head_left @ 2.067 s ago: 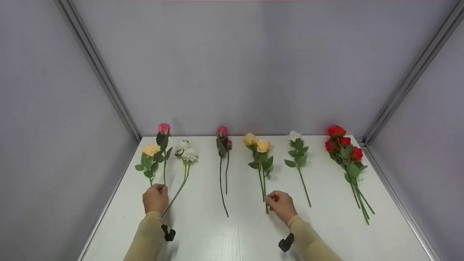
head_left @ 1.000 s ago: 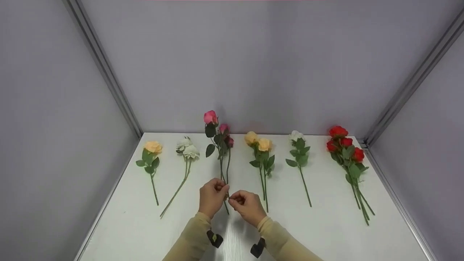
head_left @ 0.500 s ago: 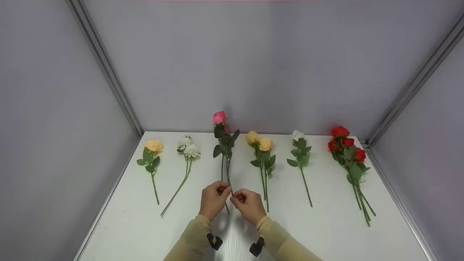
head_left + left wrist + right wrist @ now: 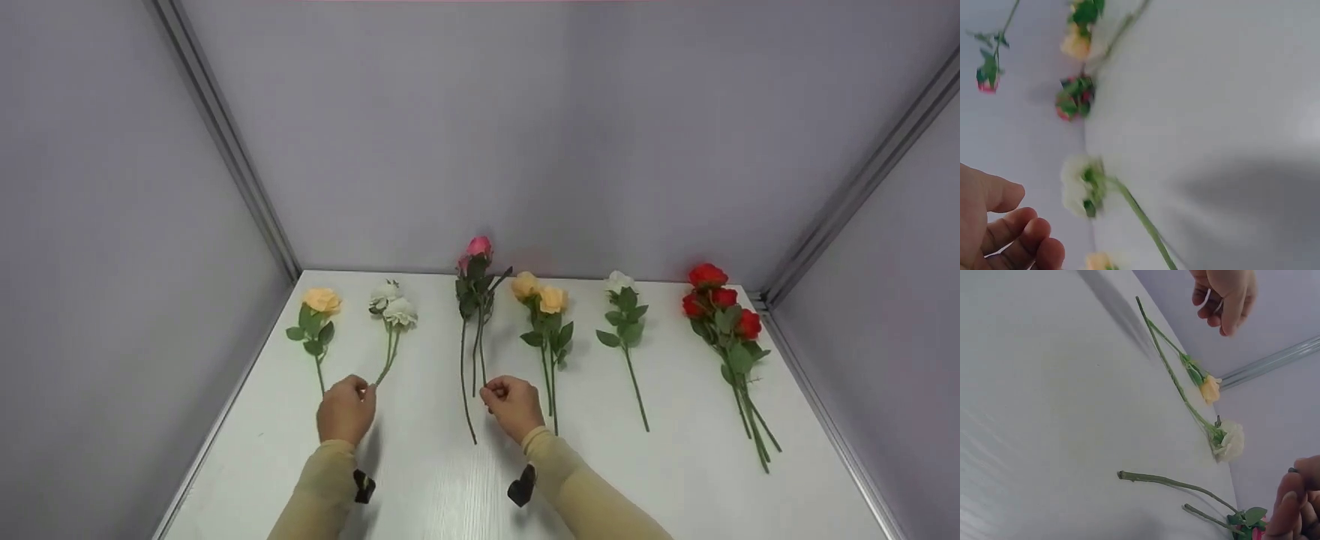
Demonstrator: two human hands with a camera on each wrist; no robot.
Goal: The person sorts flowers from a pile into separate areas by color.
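Observation:
My right hand [image 4: 512,405] pinches the stem of a pink rose [image 4: 480,246], and in the right wrist view the cut end [image 4: 1293,470] pokes out between the fingers. That bloom overlaps two darker pink roses [image 4: 463,262] lying mid-table; the left wrist view shows the held pink rose [image 4: 988,81] raised apart from them. My left hand [image 4: 346,411] hovers over the stems of two white flowers [image 4: 400,312], beside a single yellow rose [image 4: 322,300]. Its fingers [image 4: 1039,230] are loosely bent, thumb apart, with nothing between them.
Two yellow roses [image 4: 553,300] lie just right of the pink ones. Farther right are a single white rose [image 4: 619,282] and a bunch of several red roses [image 4: 724,298]. Grey panels [image 4: 480,135] enclose the white table [image 4: 427,480] at the back and sides.
My left hand brought the pink rose from the left to the middle, where my right hand took its stem. The left hand then let go and moved back left over the white flowers.

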